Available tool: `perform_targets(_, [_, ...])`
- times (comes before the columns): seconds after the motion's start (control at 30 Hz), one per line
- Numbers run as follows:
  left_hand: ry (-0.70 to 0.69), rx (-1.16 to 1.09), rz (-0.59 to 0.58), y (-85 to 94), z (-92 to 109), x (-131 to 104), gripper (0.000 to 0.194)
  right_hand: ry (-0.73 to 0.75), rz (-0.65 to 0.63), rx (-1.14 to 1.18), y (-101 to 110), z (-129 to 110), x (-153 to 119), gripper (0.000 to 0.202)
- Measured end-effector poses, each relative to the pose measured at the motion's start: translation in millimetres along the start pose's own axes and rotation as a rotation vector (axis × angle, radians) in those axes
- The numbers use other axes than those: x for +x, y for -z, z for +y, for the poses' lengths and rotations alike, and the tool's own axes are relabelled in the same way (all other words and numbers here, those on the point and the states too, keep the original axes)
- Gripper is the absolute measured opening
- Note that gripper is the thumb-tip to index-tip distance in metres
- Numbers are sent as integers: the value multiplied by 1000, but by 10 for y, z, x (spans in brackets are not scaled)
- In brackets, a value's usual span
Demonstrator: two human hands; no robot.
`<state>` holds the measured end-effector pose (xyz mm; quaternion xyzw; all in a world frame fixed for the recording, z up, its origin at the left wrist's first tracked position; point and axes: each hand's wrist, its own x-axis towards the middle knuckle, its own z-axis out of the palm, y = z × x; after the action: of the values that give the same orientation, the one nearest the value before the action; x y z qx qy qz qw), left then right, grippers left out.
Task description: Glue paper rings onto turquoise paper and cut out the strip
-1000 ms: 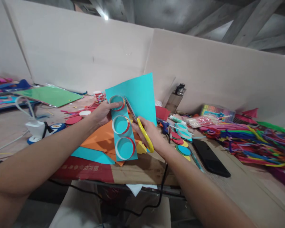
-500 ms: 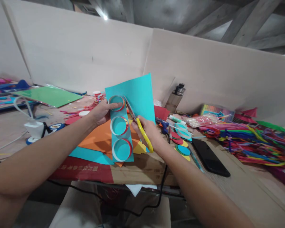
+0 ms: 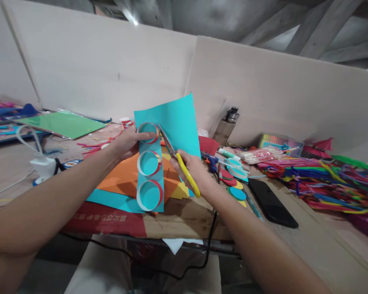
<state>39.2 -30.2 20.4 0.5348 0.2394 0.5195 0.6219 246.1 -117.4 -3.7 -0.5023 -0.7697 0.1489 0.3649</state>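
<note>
A turquoise sheet of paper [image 3: 179, 120] is held up in front of me, slit partway from its lower edge. Three paper rings, white inside with red on the outside, stand in a column on its left strip; the lowest ring [image 3: 149, 196] is nearest me. My left hand [image 3: 130, 141] grips the strip's left edge, its thumb reaching into the top ring [image 3: 148, 133]. In my right hand [image 3: 191, 167] are yellow-handled scissors [image 3: 187, 173], their blades at the upper end of the slit, just right of the top ring.
Orange sheets [image 3: 122, 175] lie beneath on cardboard. To the right are a glue gun [image 3: 213, 162], coloured paper discs [image 3: 236, 193], a black phone [image 3: 272, 203], a bottle [image 3: 226, 125] and pipe cleaners [image 3: 322, 183]. A white plug adapter [image 3: 44, 167] stands left.
The strip with the rings has swung left at its lower end, widening the gap beside it. The scissors have shifted very slightly; both hands keep their grips.
</note>
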Motion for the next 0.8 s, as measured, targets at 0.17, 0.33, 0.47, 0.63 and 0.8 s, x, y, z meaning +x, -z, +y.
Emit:
perform_targets(0.17, [7,21,6,4,12,-3,29,-38,-54,85,35,-65,-23,29])
perform_targets(0.33, [1,54,-32,39,27,-2,28,-18,-19,21,54,-84,-3,29])
perform_targets(0.47, [-1,99,-51,57,68,-5,23,-6,-37,7,75,-93,13,26])
perform_targets(0.63, [-19,104,-73,86,89,3,23,-18,-28,19,77,-94,11,23])
perform_targets(0.8, [17,118,-65,131,118,2,26,26,-56,9,112,-95,3,28])
